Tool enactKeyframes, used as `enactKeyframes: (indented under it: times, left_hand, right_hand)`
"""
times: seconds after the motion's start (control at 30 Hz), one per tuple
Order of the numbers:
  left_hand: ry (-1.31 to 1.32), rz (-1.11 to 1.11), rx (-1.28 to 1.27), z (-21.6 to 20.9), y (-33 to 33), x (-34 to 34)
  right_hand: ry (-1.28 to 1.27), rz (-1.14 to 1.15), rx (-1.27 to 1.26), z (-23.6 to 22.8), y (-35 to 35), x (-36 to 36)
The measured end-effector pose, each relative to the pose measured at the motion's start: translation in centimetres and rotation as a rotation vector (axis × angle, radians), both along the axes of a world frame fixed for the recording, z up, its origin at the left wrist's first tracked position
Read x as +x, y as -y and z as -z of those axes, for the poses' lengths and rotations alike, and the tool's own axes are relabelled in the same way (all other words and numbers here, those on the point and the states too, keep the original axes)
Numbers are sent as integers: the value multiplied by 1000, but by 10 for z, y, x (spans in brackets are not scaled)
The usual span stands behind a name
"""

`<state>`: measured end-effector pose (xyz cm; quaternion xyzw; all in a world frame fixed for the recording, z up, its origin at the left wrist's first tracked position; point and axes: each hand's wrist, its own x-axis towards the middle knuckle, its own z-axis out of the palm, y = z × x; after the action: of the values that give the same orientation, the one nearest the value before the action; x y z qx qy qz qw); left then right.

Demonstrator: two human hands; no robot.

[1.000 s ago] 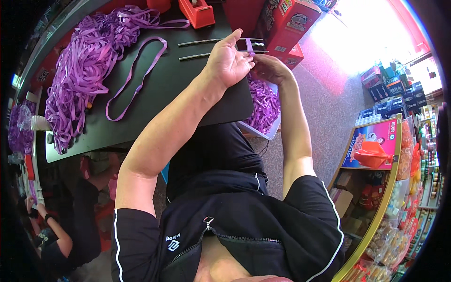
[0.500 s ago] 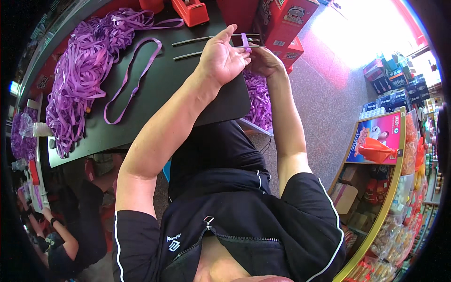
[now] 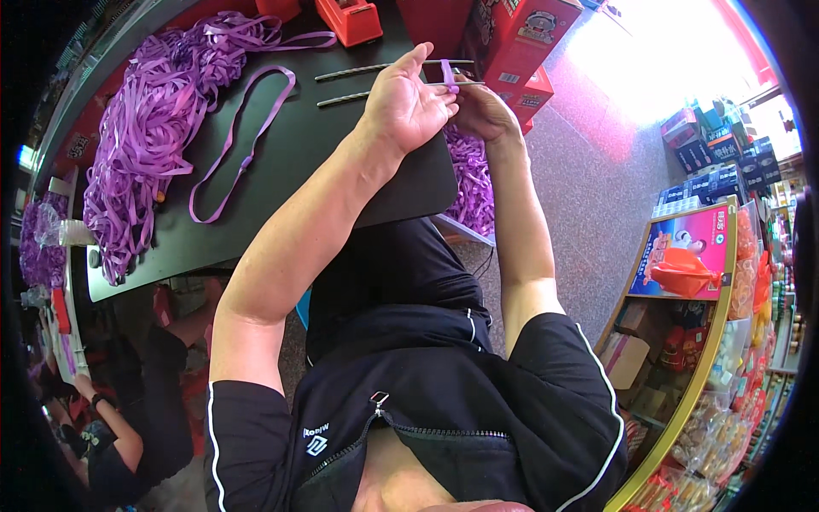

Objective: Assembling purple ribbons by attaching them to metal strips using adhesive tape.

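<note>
A: What does the grip show?

B: The left hand [image 3: 403,107], palm upturned, has its thumb well apart from half-curled fingers; the right hand [image 3: 488,115] bends its fingers beside them. Whether either pinches the narrow purple fabric band [image 3: 447,72] cannot be told, the fingertips being partly hidden. The band spans two slender twisted metal rods [image 3: 341,100].

A: And the surface?

B: A matt black tabletop [image 3: 333,162] bears a single purple ribbon loop [image 3: 246,162], a large tangled purple ribbon heap [image 3: 141,128] and a red plastic tape dispenser [image 3: 354,24].

A: Beyond it?

B: Beside the table's right edge, a pale plastic bin [image 3: 467,230] contains purple pieces. Red cardboard boxes [image 3: 520,43] stand near; across the grey speckled floor [image 3: 584,188] stands a gold-edged cabinet [image 3: 712,341].
</note>
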<state>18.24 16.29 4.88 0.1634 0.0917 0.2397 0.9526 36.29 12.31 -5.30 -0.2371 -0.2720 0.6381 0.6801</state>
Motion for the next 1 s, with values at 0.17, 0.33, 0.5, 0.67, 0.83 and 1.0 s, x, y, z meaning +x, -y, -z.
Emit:
enactKeyframes:
  times: [0.17, 0.33, 0.5, 0.67, 0.83, 1.0]
  left_hand:
    - [1, 5, 16, -2, 2, 0]
    - [7, 11, 30, 3, -3, 0]
    - [1, 10, 31, 2, -1, 1]
    - [-4, 4, 22, 0, 0, 0]
    - [-10, 7, 15, 0, -1, 0]
    - [-15, 13, 26, 1, -2, 1]
  right_hand:
    - [12, 18, -1, 11, 3, 11]
    - [-65, -73, 95, 9, 1, 7]
    - [-130, -151, 144, 3, 3, 6]
    - [-16, 34, -13, 2, 8, 1]
    - [-85, 25, -148, -8, 21, -2]
    - [-83, 65, -291, -17, 19, 12]
